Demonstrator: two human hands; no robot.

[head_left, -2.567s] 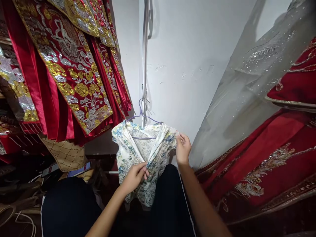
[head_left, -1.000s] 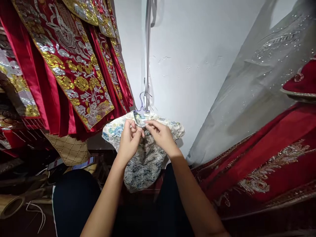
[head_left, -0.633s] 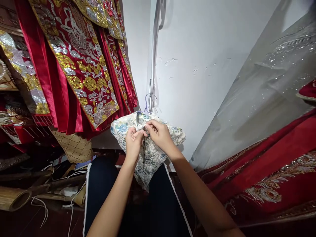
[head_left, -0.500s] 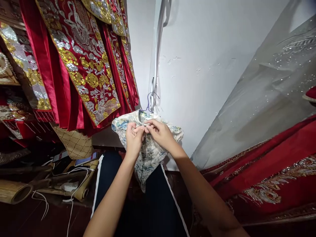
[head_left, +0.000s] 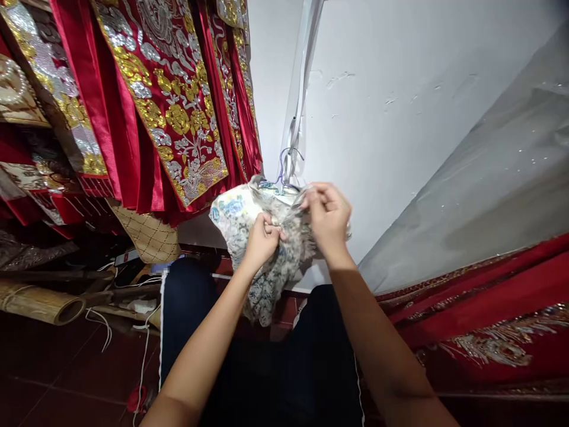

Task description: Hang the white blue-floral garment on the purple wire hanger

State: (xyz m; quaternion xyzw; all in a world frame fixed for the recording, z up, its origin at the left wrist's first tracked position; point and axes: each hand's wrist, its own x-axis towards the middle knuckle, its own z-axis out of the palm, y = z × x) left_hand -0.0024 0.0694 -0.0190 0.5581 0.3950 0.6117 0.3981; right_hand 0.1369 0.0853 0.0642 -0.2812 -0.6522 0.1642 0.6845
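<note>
A pale floral garment (head_left: 240, 222), patterned in blue, green and grey, hangs on a thin dark wire hanger (head_left: 281, 172) in front of the white wall. My left hand (head_left: 264, 236) is closed on the front of the garment, pinching the cloth near its middle. Higher up and to the right, my right hand (head_left: 326, 210) is closed on the garment's cloth near the collar, drawing it outward. The right fingertips and the cloth by them are slightly smeared by motion. The hanger's hook is by a clear plastic strip (head_left: 297, 101).
Red costumes (head_left: 178, 118) with gold and silver sequins hang at the left. Bamboo poles (head_left: 44, 299) and white cables (head_left: 144, 338) lie low at the left. To the right are translucent covering (head_left: 466, 196) and red embroidered cloth (head_left: 480, 290). My knees (head_left: 189, 308) flank the garment.
My hands were together at the garment's front; now the right has moved up and right, pulling cloth. The left stays on the front. My knees are wider apart and the view has shifted.
</note>
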